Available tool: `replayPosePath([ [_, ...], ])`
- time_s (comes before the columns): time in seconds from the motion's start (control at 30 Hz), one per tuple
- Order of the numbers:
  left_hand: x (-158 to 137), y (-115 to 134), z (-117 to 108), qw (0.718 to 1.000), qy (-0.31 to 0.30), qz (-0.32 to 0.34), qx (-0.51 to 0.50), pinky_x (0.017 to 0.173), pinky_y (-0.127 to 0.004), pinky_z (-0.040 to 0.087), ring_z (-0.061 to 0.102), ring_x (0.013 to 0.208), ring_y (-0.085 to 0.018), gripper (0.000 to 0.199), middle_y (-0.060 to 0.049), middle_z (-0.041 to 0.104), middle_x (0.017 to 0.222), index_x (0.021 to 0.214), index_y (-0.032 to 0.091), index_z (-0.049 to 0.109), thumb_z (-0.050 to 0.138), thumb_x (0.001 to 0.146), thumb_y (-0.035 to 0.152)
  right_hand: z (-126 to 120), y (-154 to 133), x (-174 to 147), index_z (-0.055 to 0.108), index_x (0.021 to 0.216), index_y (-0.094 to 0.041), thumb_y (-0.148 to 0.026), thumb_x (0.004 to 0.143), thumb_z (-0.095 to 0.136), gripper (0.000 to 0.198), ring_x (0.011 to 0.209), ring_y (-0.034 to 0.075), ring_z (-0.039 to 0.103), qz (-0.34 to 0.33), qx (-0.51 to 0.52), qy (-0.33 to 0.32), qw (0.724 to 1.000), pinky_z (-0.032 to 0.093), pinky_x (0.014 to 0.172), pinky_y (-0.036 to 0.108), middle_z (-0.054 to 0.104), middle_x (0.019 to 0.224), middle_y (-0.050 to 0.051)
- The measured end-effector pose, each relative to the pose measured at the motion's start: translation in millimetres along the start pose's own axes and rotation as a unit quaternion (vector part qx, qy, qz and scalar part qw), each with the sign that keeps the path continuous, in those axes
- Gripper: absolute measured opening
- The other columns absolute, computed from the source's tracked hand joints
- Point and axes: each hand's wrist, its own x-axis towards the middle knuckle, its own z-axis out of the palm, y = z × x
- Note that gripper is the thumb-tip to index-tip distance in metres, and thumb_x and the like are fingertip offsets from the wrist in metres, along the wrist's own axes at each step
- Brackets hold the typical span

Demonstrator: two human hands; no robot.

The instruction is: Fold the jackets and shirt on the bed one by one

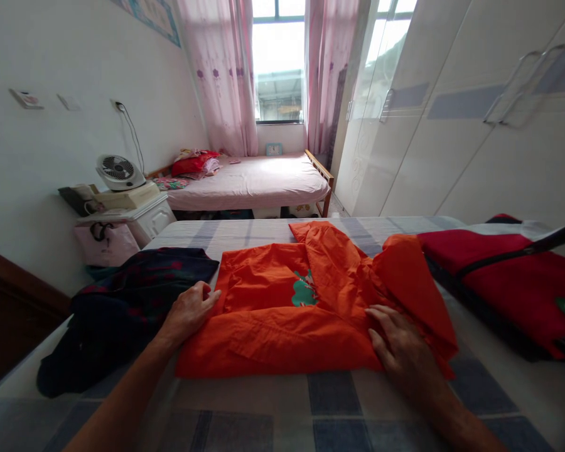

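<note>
Lying bunched at the left of the checked sheet, the dark garment sat just beside your left hand, apparently put to one side to leave the middle to the orange garment. That hand was at the orange garment's left edge with its fingers curled; whether they pinched the cloth or merely rested against it could not be told. Its place there would have served to steady that edge.

The orange garment lay on the sheet between your two hands, its near part forming a broad band. The green print showed only in part, seemingly because the band and the cloth from the right overlapped it.

Your right hand rested on the right part, fingers slightly parted and thumb held away from them, a posture suited to pressing the layers down rather than gripping. Beyond it, a loose orange section bulged outward, perhaps because nothing pinned it. At the far right, the red item lay under a black strap, probably kept to the side like the dark garment.
</note>
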Motion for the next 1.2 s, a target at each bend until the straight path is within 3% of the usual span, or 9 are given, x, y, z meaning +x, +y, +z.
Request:
replayPosePath([
  [0.13, 3.4, -1.9, 0.9, 1.000, -0.006, -0.006, -0.006, 0.071, -0.030, 0.046, 0.066, 0.086, -0.027, 0.043, -0.012, 0.070, 0.091, 0.094, 0.016, 0.061, 0.047, 0.075, 0.053, 1.3, 1.5, -1.5, 0.054, 0.116, -0.020, -0.027, 0.088, 0.041, 0.032, 0.114, 0.025, 0.056, 0.002, -0.009, -0.009, 1.000, 0.044, 0.098, 0.043, 0.060, 0.119, 0.010],
  [0.3, -0.1, -0.6, -1.4, 1.000, -0.007, 0.009, -0.013, 0.068, -0.023, 0.046, 0.067, 0.083, -0.019, 0.033, -0.004, 0.072, 0.089, 0.087, 0.021, 0.062, 0.042, 0.080, 0.046, 1.7, 2.3, -1.9, 0.056, 0.114, -0.020, -0.027, 0.087, 0.041, 0.031, 0.112, 0.025, 0.056, -0.004, -0.009, -0.006, 1.000, 0.045, 0.097, 0.042, 0.061, 0.118, 0.010],
  [0.5, -18.7, 13.4, -4.7, 0.993, 0.071, -0.003, 0.095, 0.065, -0.034, 0.042, 0.065, 0.085, -0.030, 0.033, -0.011, 0.068, 0.099, 0.092, 0.023, 0.061, 0.033, 0.087, 0.040, 1.1, 1.4, -1.6, 0.055, 0.114, -0.020, -0.027, 0.087, 0.041, 0.031, 0.112, 0.025, 0.057, -0.002, -0.009, -0.009, 1.000, 0.045, 0.096, 0.044, 0.061, 0.118, 0.011],
  [0.63, -19.1, 11.0, -0.6, 0.973, 0.093, 0.006, 0.210, 0.057, -0.032, 0.040, 0.066, 0.079, -0.029, 0.036, -0.011, 0.067, 0.097, 0.093, 0.020, 0.060, 0.026, 0.090, 0.033, 0.3, -1.0, -0.7, 0.056, 0.113, -0.019, -0.027, 0.088, 0.040, 0.031, 0.112, 0.026, 0.057, 0.003, -0.007, -0.014, 1.000, 0.046, 0.096, 0.045, 0.061, 0.118, 0.011],
  [0.87, -18.2, 15.3, -16.6, 0.965, 0.113, 0.003, 0.236, 0.061, -0.035, 0.046, 0.066, 0.084, -0.029, 0.038, -0.014, 0.066, 0.101, 0.099, 0.017, 0.061, 0.025, 0.091, 0.028, -7.9, -2.5, 3.5, 0.059, 0.111, -0.019, -0.025, 0.086, 0.042, 0.030, 0.110, 0.025, 0.059, -0.006, 0.000, -0.022, 1.000, 0.048, 0.094, 0.043, 0.063, 0.116, 0.012],
  [0.97, -29.2, 37.8, -23.9, 0.962, 0.158, 0.117, 0.190, 0.082, -0.037, 0.049, 0.060, 0.107, -0.028, 0.041, -0.014, 0.061, 0.120, 0.118, 0.017, 0.057, 0.030, 0.091, 0.032, -25.8, -18.7, 18.9, 0.057, 0.117, -0.018, -0.026, 0.088, 0.044, 0.032, 0.117, 0.024, 0.054, -0.044, 0.002, -0.024, 0.999, 0.045, 0.098, 0.042, 0.059, 0.124, 0.011],
  [1.03, -36.6, 54.7, -14.6, 0.949, 0.135, 0.253, 0.128, 0.099, -0.037, 0.042, 0.050, 0.123, -0.026, 0.044, -0.010, 0.053, 0.135, 0.128, 0.021, 0.053, 0.035, 0.091, 0.035, -35.9, -30.3, 35.5, 0.052, 0.125, -0.019, -0.027, 0.090, 0.044, 0.037, 0.128, 0.022, 0.044, -0.096, -0.004, -0.024, 0.995, 0.039, 0.104, 0.041, 0.053, 0.133, 0.010],
  [1.1, -40.6, 66.1, 6.4, 0.931, 0.085, 0.343, 0.090, 0.109, -0.042, 0.032, 0.037, 0.134, -0.026, 0.045, -0.008, 0.043, 0.145, 0.132, 0.025, 0.050, 0.038, 0.091, 0.037, -38.9, -30.5, 52.1, 0.046, 0.132, -0.020, -0.028, 0.092, 0.042, 0.042, 0.135, 0.021, 0.034, -0.155, -0.023, -0.036, 0.987, 0.032, 0.109, 0.041, 0.047, 0.141, 0.008],
  [1.2, -37.2, 66.1, 43.8, 0.933, 0.047, 0.342, 0.096, 0.110, -0.051, 0.027, 0.029, 0.138, -0.029, 0.046, -0.009, 0.038, 0.148, 0.134, 0.026, 0.049, 0.038, 0.091, 0.039, -30.4, 5.8, 62.4, 0.045, 0.135, -0.018, -0.032, 0.092, 0.040, 0.045, 0.135, 0.025, 0.033, -0.138, -0.110, -0.059, 0.983, 0.026, 0.110, 0.046, 0.043, 0.144, 0.009],
])
